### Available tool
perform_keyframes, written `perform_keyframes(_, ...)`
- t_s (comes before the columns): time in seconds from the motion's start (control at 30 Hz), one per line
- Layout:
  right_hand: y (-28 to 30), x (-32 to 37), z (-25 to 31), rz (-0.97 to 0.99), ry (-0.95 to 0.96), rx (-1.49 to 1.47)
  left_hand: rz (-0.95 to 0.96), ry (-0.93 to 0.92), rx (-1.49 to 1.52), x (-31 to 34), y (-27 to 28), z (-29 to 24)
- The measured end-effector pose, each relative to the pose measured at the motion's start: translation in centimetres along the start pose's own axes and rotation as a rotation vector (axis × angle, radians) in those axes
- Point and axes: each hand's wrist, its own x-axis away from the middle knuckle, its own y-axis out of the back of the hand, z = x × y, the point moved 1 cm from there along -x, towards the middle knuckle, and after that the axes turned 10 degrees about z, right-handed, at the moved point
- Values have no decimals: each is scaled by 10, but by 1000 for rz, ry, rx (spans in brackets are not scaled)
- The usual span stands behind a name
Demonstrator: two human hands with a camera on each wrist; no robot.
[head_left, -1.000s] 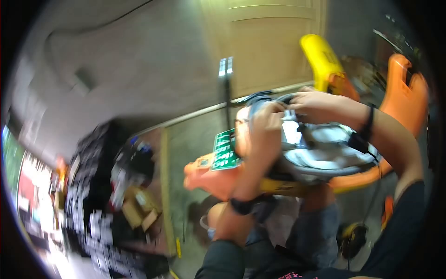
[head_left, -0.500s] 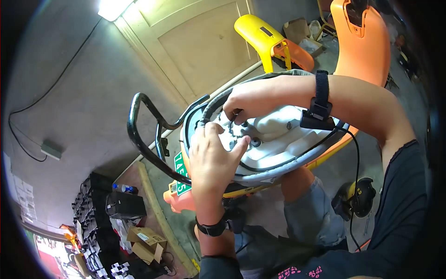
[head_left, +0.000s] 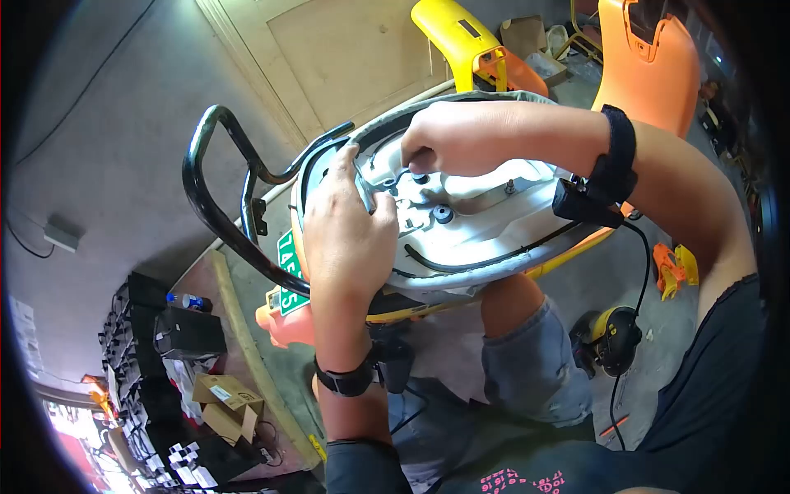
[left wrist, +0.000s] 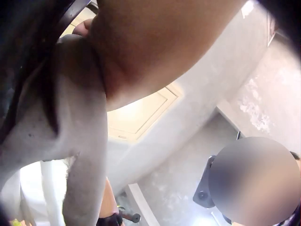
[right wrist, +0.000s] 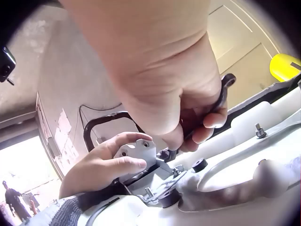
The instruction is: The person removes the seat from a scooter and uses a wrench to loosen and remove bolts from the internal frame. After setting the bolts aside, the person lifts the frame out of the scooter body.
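Our right grip (head_left: 448, 140) was curled round a dark wrench (right wrist: 223, 94); the fingers hid its working end, so we could not tell whether it sat on a fastener. To turn it well, we judged, we needed it square and fully seated, with short, even strokes. Our left grip (head_left: 350, 235) pinched a metal bracket (right wrist: 136, 152) between thumb and fingers, near the rail-side edge of the upturned seat pan (head_left: 494, 235); steadying it firmly there, thumb clear of the wrench's swing, seemed wise. We counted one wrench, one bracket with two holes showing and, toward the pan's middle, two black rubber feet (head_left: 443, 214). Past that edge stood one black rail (head_left: 193, 173); farther off, one yellow cover (head_left: 461, 41) near one door (head_left: 329, 49).
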Motion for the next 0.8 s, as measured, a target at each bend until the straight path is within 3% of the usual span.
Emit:
perform_keyframes(0.17, -4, -2, 5, 7, -35, 91, 64, 16, 24, -2, 4, -2)
perform_keyframes(0.2, -3, -4, 7, 22, -9, 177, -13, -61, 27, -4, 0, 2)
perform_keyframes(0.5, -2, -4, 15, 96, -60, 70, -51, -65, 267, -6, -8, 5)
perform_keyframes(0.8, 19, -27, 8, 174, -167, 356, -79, -77, 299, -2, -9, 5)
